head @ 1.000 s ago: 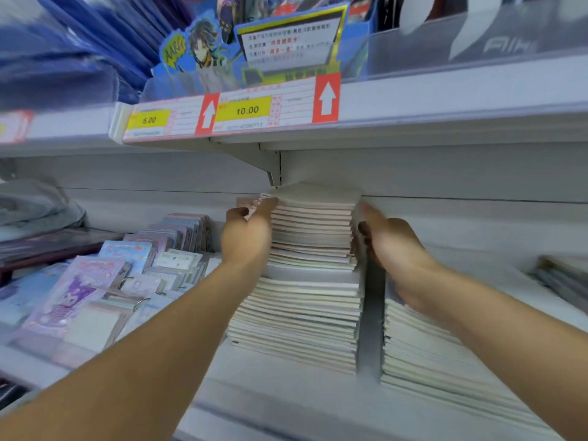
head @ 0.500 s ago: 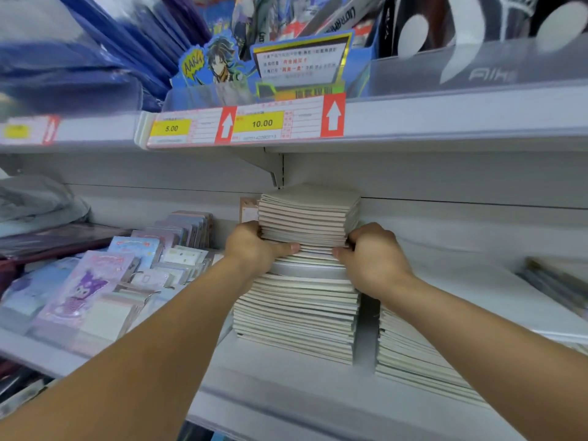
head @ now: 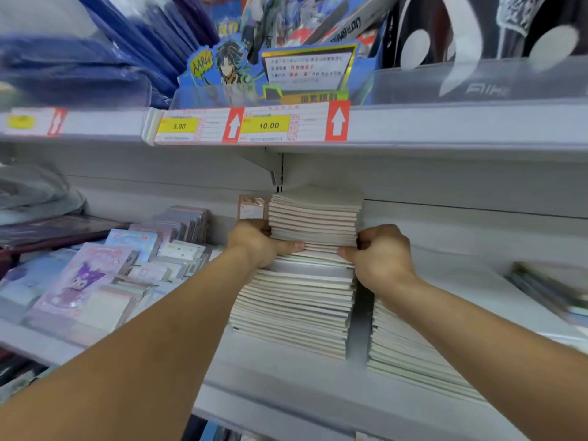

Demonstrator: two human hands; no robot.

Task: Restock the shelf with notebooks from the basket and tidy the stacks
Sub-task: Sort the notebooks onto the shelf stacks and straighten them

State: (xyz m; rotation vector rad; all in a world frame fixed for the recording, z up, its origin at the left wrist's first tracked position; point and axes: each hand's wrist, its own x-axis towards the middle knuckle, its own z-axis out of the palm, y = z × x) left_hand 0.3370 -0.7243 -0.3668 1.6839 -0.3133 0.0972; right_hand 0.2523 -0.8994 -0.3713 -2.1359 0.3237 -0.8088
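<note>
A tall stack of pale notebooks (head: 296,300) stands on the grey shelf (head: 286,386). Its upper bundle (head: 315,218) sits slightly apart from the lower part. My left hand (head: 257,243) grips the left side of that upper bundle, thumb along its front edge. My right hand (head: 378,253) grips the right side with curled fingers. A lower stack of the same notebooks (head: 410,348) lies to the right, partly hidden by my right forearm. The basket is out of view.
Pastel character notepads (head: 82,281) and small card packs (head: 181,249) fill the shelf to the left. The upper shelf edge carries price tags (head: 254,125) close above the stack. More items lie at the far right (head: 553,291).
My hands came down from the stack's top sides to grip the upper bundle at mid-height. The view drifted slightly lower and to the left.
</note>
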